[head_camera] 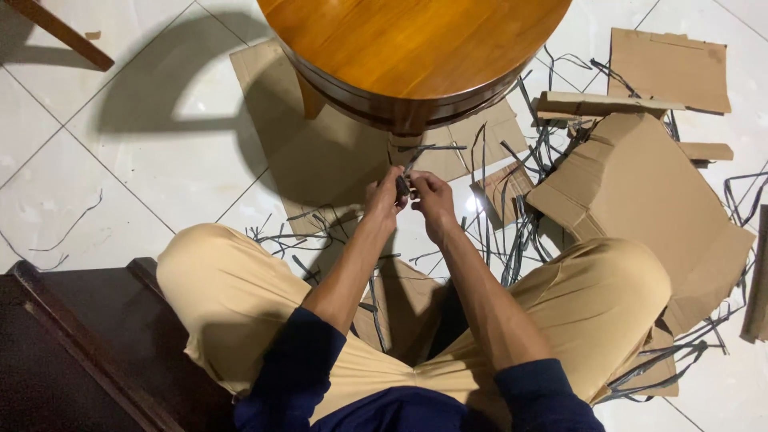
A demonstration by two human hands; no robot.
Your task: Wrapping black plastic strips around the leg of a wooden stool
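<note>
You sit with your knees spread in tan trousers (232,296), dark blue sleeves pushed up, and both hands meet just below the edge of the round wooden stool (416,48). Your left hand (385,194) and right hand (432,200) are drawn close together, fingertips pinched on a small dark tool (402,187) and the thin dark strip (436,147) that runs up from it toward the stool's rim; what kind of tool it is, the view does not show. A dark band already seems to lie around the stool's side, so the wrapping looks well along, though how much of the far side is covered is hidden from here. Between your legs and out to your right, many loose dark strips (520,232) lie scattered over flattened cardboard sheets (640,192) on the white tiled floor (120,176), which suggests plenty of trimming is done and clearing up is left. Farther off, another cardboard piece (668,68) lies near the top right corner.
</note>
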